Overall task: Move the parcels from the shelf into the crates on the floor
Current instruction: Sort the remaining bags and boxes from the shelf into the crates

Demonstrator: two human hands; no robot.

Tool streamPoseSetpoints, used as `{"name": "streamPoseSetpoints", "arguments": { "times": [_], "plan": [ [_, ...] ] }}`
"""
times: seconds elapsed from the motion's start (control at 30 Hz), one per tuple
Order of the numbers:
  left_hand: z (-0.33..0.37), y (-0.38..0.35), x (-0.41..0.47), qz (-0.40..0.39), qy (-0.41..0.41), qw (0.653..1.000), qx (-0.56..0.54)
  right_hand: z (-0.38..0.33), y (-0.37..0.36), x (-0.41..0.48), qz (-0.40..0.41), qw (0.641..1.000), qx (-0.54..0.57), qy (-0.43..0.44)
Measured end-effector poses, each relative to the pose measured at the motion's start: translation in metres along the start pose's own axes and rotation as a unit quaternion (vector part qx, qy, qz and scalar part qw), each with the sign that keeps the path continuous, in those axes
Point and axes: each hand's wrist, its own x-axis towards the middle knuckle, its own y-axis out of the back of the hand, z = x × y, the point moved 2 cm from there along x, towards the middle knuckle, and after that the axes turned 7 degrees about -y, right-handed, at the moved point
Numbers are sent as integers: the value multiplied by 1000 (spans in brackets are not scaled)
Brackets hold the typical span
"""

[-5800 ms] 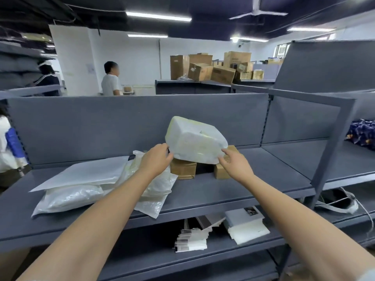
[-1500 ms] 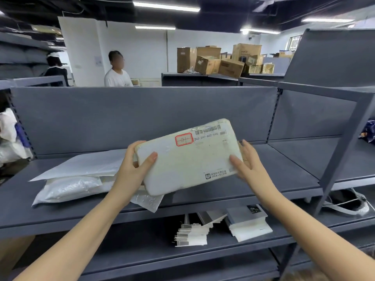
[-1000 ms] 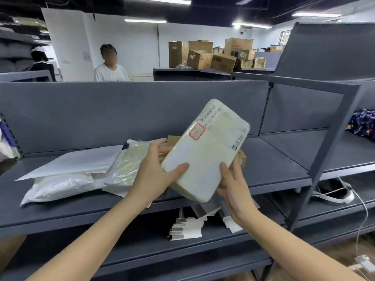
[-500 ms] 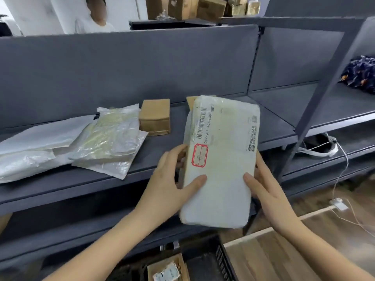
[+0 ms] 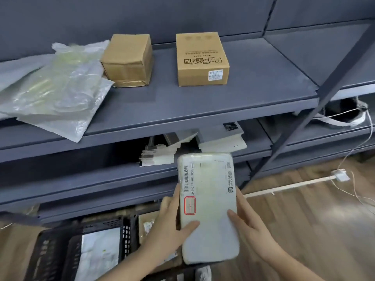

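A white wrapped parcel with a barcode and a red stamp is held upright, label towards me, below the shelf. My left hand grips its left edge with the thumb across the front. My right hand holds its right edge, thumb on the front. Black crates stand on the floor under the parcel, with parcels inside. On the shelf remain two brown cardboard boxes, a small one and a printed one, and clear plastic bags.
A lower shelf carries stacked paper tags and a white book. Wooden floor lies to the right, with a white cable and adapter. A slanted shelf post runs down on the right.
Both hands have lowered the parcel from shelf height to just above the crates. My view has tilted down, bringing the crates and floor into sight.
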Motion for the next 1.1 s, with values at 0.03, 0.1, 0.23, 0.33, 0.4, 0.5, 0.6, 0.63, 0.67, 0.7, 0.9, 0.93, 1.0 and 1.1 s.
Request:
{"name": "streamPoseSetpoints", "arguments": {
  "times": [0.03, 0.1, 0.23, 0.33, 0.4, 0.5, 0.6, 0.63, 0.67, 0.7, 0.9, 0.93, 1.0, 1.1],
  "plan": [
    [-4, -4, 2, -4, 7, 1000, -4, 6, 0, 3, -4, 1000, -1, -9],
    [-12, -9, 6, -9, 20, 1000, -6, 18, 0, 11, -10, 1000, -6, -23],
    [-31, -16, 15, -15, 31, 999, -17, 44, 0, 25, 4, 999, -14, -51],
    [-53, -23, 23, -23, 31, 999, -20, 63, -7, 33, 7, 998, -6, -67],
    [-75, -30, 29, -34, 45, 998, -24, 78, -13, 38, 5, 995, 12, -94],
    [-111, -46, 39, -55, 66, 996, -31, 107, -20, 49, 5, 994, -10, -107],
    [-151, -65, 49, -72, 96, 992, -47, 155, -24, 65, 20, 989, -58, -135],
    [-166, -73, 51, -73, 109, 990, -56, 171, -25, 71, 18, 988, -55, -145],
    [-180, -81, 54, -71, 122, 988, -61, 188, -24, 77, 18, 986, -55, -155],
    [-195, -91, 57, -68, 139, 986, -65, 206, -24, 84, 19, 985, -57, -164],
    [-275, -150, 85, -54, 201, 974, -95, 313, -20, 126, 78, 966, -52, -242],
    [-287, -159, 93, -53, 205, 972, -98, 328, -19, 134, 89, 962, -59, -250],
    [-316, -178, 111, -48, 213, 971, -100, 360, -15, 153, 105, 957, -64, -262],
    [-360, -205, 133, -55, 217, 972, -71, 409, -15, 177, 105, 951, -96, -275]
  ]
}}
